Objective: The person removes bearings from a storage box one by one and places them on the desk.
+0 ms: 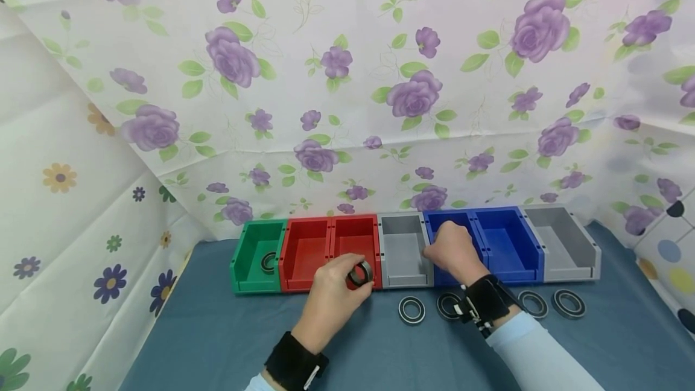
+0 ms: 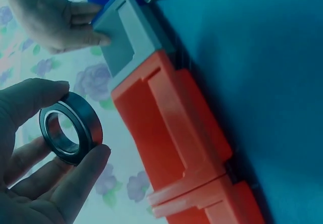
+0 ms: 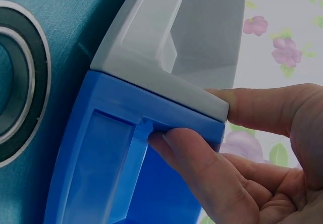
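Observation:
My left hand pinches a ball bearing by its outer rim, thumb on one side and fingertips on the other. The bearing is held up in front of the red bins, tilted so its bore shows. My right hand is at the seam between the grey bin and the blue bin beside it. In the right wrist view its fingers grip the two adjoining walls, one digit against the grey bin, another inside the blue bin.
Bins stand in a row along the patterned backdrop: a green bin at left, a second blue bin and a grey bin at right. Another bearing lies in the green one. Several bearings lie on the blue cloth before the row.

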A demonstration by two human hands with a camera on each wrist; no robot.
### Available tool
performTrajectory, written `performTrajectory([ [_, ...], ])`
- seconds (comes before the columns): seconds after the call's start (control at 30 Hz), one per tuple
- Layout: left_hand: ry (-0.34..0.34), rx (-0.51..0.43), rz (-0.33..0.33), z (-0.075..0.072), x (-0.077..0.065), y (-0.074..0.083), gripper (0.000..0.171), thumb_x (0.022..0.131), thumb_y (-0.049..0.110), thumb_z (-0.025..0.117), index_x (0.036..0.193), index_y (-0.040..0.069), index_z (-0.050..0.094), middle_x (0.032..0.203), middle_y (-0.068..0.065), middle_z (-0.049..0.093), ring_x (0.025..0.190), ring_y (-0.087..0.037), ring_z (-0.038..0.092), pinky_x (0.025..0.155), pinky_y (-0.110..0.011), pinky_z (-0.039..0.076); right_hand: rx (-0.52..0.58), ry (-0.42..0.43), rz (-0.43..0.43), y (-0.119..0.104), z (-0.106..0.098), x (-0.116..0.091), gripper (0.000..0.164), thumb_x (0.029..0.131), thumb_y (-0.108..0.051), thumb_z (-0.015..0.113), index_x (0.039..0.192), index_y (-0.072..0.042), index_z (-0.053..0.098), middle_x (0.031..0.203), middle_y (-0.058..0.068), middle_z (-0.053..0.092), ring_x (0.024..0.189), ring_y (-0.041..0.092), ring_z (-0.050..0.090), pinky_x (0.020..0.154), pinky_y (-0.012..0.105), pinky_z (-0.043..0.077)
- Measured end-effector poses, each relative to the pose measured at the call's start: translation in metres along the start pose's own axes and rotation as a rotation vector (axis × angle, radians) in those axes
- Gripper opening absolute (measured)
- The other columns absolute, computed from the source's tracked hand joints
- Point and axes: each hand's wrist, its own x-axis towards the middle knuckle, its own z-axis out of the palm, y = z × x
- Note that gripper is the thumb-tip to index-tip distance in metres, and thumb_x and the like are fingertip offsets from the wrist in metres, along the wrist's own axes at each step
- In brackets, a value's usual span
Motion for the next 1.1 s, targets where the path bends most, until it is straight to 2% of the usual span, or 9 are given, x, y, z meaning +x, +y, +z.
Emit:
performTrajectory([
  [0.13,-0.054,0.006,0.001,0.007,-0.003,0.001,0.05,0.071,0.024,0.08,0.116,0.014,0.062,0.109,0.004,0.059,0.096,-0.01,0.056,0.076,-0.02,0.045,-0.002,-0.006,-0.006,0.0,-0.001,0.0,0.032,0.07,-0.021,0.069,0.052,-0.013,0.044,0.048,-0.004,0.034,0.042,0.015,0.042,0.039,0.025,0.033],
  [0.43,-0.197,0.042,-0.071,0.019,-0.01,0.003,0.05,0.07,0.022,0.081,0.116,0.015,0.062,0.108,0.006,0.058,0.096,-0.008,0.054,0.077,-0.02,0.044,0.004,-0.015,0.003,-0.001,-0.003,-0.001,0.031,0.07,-0.021,0.069,0.052,-0.012,0.046,0.048,-0.003,0.035,0.042,0.015,0.043,0.039,0.025,0.034],
  [0.7,-0.286,0.059,-0.072,0.027,-0.014,0.003,0.046,0.071,0.02,0.08,0.113,0.015,0.063,0.104,0.005,0.058,0.091,-0.007,0.052,0.077,-0.022,0.046,-0.003,-0.004,-0.012,-0.002,-0.004,-0.001,0.032,0.07,-0.021,0.069,0.051,-0.013,0.045,0.048,-0.003,0.034,0.042,0.015,0.042,0.039,0.025,0.033],
  [1.1,-0.41,0.144,-0.086,0.035,-0.017,0.002,0.04,0.069,0.019,0.08,0.106,0.014,0.066,0.095,0.006,0.058,0.081,-0.006,0.05,0.074,-0.023,0.047,0.001,-0.009,0.0,-0.001,-0.002,-0.001,0.031,0.071,-0.02,0.068,0.051,-0.013,0.045,0.048,-0.003,0.035,0.042,0.015,0.043,0.039,0.025,0.033],
])
